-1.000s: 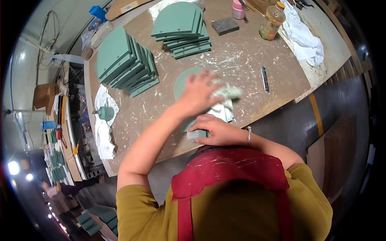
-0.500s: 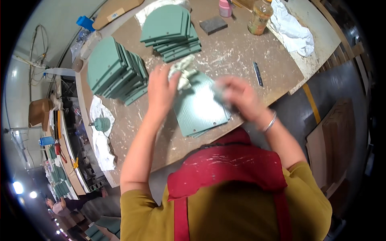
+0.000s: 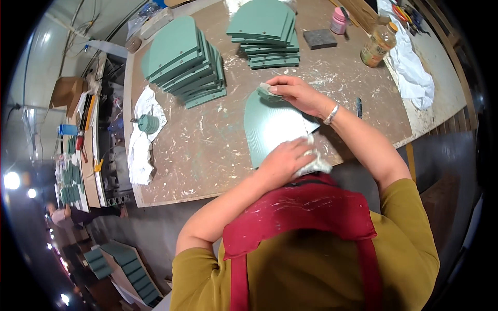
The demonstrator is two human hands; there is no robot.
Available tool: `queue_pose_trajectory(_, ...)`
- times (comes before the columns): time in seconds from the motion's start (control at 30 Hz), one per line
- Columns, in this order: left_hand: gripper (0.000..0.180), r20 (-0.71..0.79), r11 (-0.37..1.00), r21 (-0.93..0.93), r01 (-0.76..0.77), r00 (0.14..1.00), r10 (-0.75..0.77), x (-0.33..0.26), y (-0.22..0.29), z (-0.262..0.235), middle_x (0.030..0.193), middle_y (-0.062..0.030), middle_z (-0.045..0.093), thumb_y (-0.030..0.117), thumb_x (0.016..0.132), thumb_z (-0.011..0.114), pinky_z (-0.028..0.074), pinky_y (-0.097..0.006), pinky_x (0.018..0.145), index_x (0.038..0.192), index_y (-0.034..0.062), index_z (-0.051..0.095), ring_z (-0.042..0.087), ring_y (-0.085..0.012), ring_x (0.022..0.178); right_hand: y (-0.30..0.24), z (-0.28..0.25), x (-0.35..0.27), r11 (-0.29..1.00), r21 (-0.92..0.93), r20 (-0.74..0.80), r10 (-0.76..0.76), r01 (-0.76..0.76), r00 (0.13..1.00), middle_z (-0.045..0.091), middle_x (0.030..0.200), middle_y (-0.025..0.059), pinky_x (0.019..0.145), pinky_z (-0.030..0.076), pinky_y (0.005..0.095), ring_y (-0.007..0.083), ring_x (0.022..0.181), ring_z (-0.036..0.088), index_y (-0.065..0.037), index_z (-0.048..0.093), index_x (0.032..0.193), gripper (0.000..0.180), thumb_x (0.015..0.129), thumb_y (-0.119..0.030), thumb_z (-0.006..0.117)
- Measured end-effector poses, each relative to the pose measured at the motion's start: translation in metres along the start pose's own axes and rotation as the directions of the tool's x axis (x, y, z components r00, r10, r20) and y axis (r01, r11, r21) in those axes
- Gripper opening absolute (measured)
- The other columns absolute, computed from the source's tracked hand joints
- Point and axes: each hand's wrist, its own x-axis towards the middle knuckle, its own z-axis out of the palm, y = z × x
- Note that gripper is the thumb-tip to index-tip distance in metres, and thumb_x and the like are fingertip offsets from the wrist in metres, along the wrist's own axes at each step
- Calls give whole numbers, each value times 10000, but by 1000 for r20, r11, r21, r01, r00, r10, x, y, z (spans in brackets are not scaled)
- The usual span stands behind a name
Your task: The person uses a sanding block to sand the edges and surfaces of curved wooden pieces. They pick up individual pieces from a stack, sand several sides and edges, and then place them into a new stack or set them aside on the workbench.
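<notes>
A green panel [image 3: 267, 124] with one rounded end lies near the table's front edge, light glaring off its ribbed face. Another green edge pokes out from under its right side. My left hand [image 3: 282, 161] rests over the panel's near part, fingers closed on a crumpled white rag [image 3: 317, 164] that hangs by the near right corner. At the rounded far end, my right hand [image 3: 303, 96] pinches a small folded grey-green pad [image 3: 267, 94] against or just above the panel; the exact contact cannot be made out.
Two stacks of similar green panels, one at left [image 3: 179, 57] and one farther back [image 3: 264, 26], stand on the worn table [image 3: 207, 150]. Around them are a dark grey block [image 3: 320, 39], pink bottle [image 3: 339, 22], drink bottle [image 3: 377, 45], white cloth [image 3: 415, 78] and dark blade-like strip [image 3: 359, 107].
My left hand has brought the rag from the panel's far left down to its near right. My right hand has moved from the right side to the rounded end. The whole view has shifted.
</notes>
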Motion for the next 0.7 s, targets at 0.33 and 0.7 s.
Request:
queue_pose_trajectory(0.33, 669, -363, 456, 231, 859, 511, -779, -115, -61, -42, 1400, -227, 492, 406, 836, 766, 385, -569, 1025, 1368, 79, 526, 450, -406, 1317, -7, -22, -47, 956, 239, -157, -133, 168, 979, 626, 1172, 76, 989, 513, 350, 162, 1079, 604, -11, 573, 1236, 298, 983, -164, 613)
queue_pose_trajectory(0.7, 886, -184, 740, 411, 533, 843, -505, -26, 22, 17, 1556, -136, 374, 380, 680, 829, 309, -587, 1104, 1469, 221, 461, 384, -374, 1397, 36, -49, -64, 742, 630, -263, -71, 227, 962, 607, 1231, 172, 1038, 475, 450, 288, 1113, 588, 39, 531, 1261, 347, 993, -170, 596)
